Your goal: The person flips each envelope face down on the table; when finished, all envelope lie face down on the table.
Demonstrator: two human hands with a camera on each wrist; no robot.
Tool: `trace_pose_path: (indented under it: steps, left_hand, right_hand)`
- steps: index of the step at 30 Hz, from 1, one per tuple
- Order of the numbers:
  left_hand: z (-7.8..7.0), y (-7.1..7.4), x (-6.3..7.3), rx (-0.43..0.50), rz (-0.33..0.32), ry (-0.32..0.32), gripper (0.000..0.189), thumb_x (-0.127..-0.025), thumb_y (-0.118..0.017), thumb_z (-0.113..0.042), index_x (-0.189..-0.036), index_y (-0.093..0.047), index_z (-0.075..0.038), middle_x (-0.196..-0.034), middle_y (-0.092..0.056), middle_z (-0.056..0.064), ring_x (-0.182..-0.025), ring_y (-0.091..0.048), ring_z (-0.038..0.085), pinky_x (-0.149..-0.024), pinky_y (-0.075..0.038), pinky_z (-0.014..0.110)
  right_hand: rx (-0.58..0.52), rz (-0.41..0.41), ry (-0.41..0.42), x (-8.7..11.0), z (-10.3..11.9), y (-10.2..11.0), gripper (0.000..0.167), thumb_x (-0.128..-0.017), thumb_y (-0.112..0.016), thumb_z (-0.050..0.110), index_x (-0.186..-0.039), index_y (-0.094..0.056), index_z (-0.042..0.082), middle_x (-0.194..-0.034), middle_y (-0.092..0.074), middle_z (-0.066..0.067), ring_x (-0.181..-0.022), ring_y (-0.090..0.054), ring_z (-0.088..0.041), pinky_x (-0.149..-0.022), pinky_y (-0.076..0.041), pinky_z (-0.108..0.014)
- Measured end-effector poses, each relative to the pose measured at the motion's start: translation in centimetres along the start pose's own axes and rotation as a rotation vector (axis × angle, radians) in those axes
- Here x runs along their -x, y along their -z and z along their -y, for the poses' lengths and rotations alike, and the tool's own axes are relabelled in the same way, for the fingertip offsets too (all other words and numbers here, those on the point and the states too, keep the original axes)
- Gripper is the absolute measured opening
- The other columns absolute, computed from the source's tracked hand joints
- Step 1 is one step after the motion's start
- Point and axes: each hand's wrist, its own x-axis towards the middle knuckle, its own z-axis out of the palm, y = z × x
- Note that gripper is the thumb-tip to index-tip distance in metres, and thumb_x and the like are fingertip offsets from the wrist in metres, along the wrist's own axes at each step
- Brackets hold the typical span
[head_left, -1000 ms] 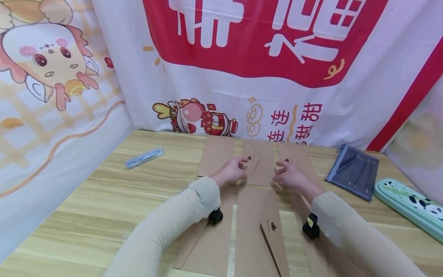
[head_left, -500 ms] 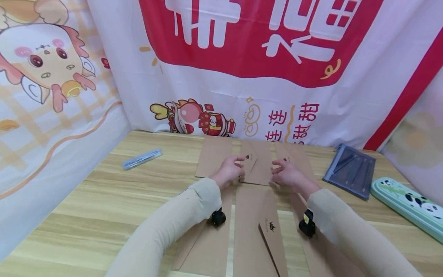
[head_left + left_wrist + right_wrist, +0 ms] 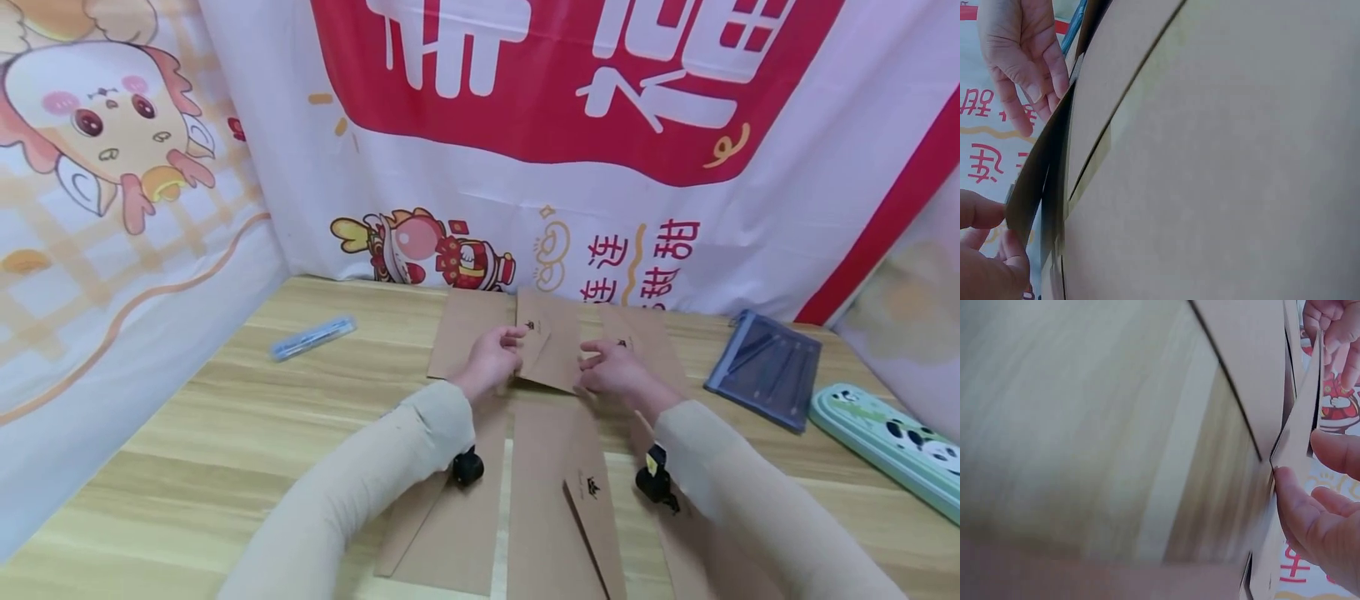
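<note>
A brown kraft paper envelope (image 3: 551, 358) with a small black crown print is raised at its near edge, in the middle of the back row. My left hand (image 3: 491, 360) pinches its left edge between thumb and fingers. At its near right corner, my right hand (image 3: 611, 372) has thumb and fingertips on either side of the paper. The left wrist view shows the lifted envelope (image 3: 1035, 169) edge-on, bowed between both hands. Beneath my forearms and nearer me lies another envelope (image 3: 555, 450), its pointed flap standing slightly up.
More brown envelopes lie flat around: one at back left (image 3: 461, 325), one at back right (image 3: 652, 337), one at front left (image 3: 457, 542). A clear pen case (image 3: 313, 337) is at left. A dark mesh pouch (image 3: 768, 371) and green panda case (image 3: 892, 442) sit at right.
The middle back envelope has shifted slightly left and its near edge has come up off the table. Both hands moved a little left and away from me with it.
</note>
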Motion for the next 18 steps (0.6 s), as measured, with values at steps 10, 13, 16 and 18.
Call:
trace_pose_path:
  steps: [10, 13, 16, 18]
  left_hand:
    - [0.0, 1.8, 0.3, 0.074, -0.064, -0.059, 0.058, -0.069, -0.050, 0.022, -0.121, -0.057, -0.003, -0.116, -0.056, 0.012, -0.096, -0.051, 0.019, -0.062, -0.049, 0.017]
    - [-0.1, 2.2, 0.5, 0.095, -0.068, -0.057, 0.058, -0.070, -0.051, 0.021, -0.121, -0.057, -0.004, -0.116, -0.056, 0.011, -0.099, -0.051, 0.019, -0.063, -0.050, 0.018]
    - [-0.3, 2.6, 0.8, 0.116, -0.073, -0.041, 0.058, -0.070, -0.051, 0.021, -0.122, -0.056, -0.005, -0.117, -0.055, 0.010, -0.102, -0.050, 0.020, -0.067, -0.051, 0.020]
    - [-0.5, 2.8, 0.9, 0.126, -0.077, -0.029, 0.058, -0.071, -0.052, 0.020, -0.122, -0.056, -0.006, -0.117, -0.055, 0.009, -0.104, -0.050, 0.020, -0.069, -0.052, 0.021]
  right_hand:
    - [0.016, 0.025, 0.010, -0.5, 1.4, -1.5, 0.074, -0.078, -0.064, 0.000, -0.142, -0.028, 0.000, -0.130, -0.048, -0.025, -0.113, -0.052, -0.033, -0.096, -0.046, -0.038]
    - [-0.020, 0.048, -0.002, -0.7, 1.7, -2.0, 0.074, -0.079, -0.063, -0.001, -0.143, -0.026, 0.000, -0.131, -0.046, -0.025, -0.114, -0.051, -0.034, -0.097, -0.045, -0.039]
    - [-0.054, 0.062, -0.014, -0.8, 2.0, -2.5, 0.074, -0.080, -0.062, -0.002, -0.143, -0.025, 0.000, -0.132, -0.044, -0.025, -0.115, -0.050, -0.034, -0.098, -0.044, -0.039]
    - [-0.061, 0.068, -0.017, -0.9, 2.2, -2.8, 0.073, -0.080, -0.062, -0.002, -0.143, -0.026, 0.000, -0.132, -0.044, -0.026, -0.116, -0.050, -0.034, -0.098, -0.044, -0.039]
